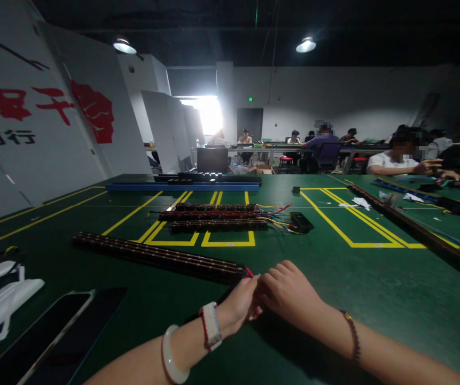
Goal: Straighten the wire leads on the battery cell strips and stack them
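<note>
A long black strip point(153, 255) with thin copper-coloured lines lies slantwise on the green table, its near end beside my hands. Red wires point(249, 271) come out of that end and run into my left hand point(240, 302), whose fingers are closed on them. My right hand point(289, 291) is closed too, its fingertips pressed together against the left fingers. Whatever the right fingers hold is hidden behind the knuckles. Beyond the hands lie more black strips point(217, 224) with red, blue and yellow wires, next to a small black piece point(301, 222).
Yellow tape lines mark the green table point(326, 267). A blue rail point(181, 187) lies at the back. White plastic parts point(9, 305) and dark flat panels point(53, 331) are at the left. A long dark strip point(414, 227) crosses the right side, near a seated person point(398, 155).
</note>
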`<action>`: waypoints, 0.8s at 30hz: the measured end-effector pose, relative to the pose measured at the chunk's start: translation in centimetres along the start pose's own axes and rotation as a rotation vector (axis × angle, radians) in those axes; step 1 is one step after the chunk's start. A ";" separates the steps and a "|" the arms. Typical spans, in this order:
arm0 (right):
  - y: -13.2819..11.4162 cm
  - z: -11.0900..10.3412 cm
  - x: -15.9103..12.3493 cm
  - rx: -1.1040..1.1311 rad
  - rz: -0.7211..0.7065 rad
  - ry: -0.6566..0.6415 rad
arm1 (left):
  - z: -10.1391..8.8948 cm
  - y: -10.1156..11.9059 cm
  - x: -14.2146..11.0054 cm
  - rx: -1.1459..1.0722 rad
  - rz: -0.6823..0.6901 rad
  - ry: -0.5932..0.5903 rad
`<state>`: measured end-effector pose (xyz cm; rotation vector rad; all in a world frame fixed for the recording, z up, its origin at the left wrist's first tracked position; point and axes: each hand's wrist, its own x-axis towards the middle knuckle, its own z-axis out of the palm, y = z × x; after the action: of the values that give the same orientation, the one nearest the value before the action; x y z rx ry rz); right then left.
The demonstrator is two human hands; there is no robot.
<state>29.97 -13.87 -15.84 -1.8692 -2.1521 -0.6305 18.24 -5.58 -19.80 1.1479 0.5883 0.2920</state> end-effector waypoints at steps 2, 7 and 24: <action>-0.1 0.1 0.0 0.004 0.005 -0.028 | -0.2 -0.4 0.4 -0.052 0.049 -0.009; 0.0 0.1 0.2 0.057 0.009 -0.099 | -0.5 -0.5 0.6 -0.021 0.022 -0.028; 5.1 2.8 1.1 -0.070 -0.178 -0.116 | 0.2 1.2 -0.8 0.087 -0.028 -0.031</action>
<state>35.14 -11.17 -16.94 -1.8036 -2.4211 -0.6549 17.80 -5.68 -18.44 1.2247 0.5939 0.2260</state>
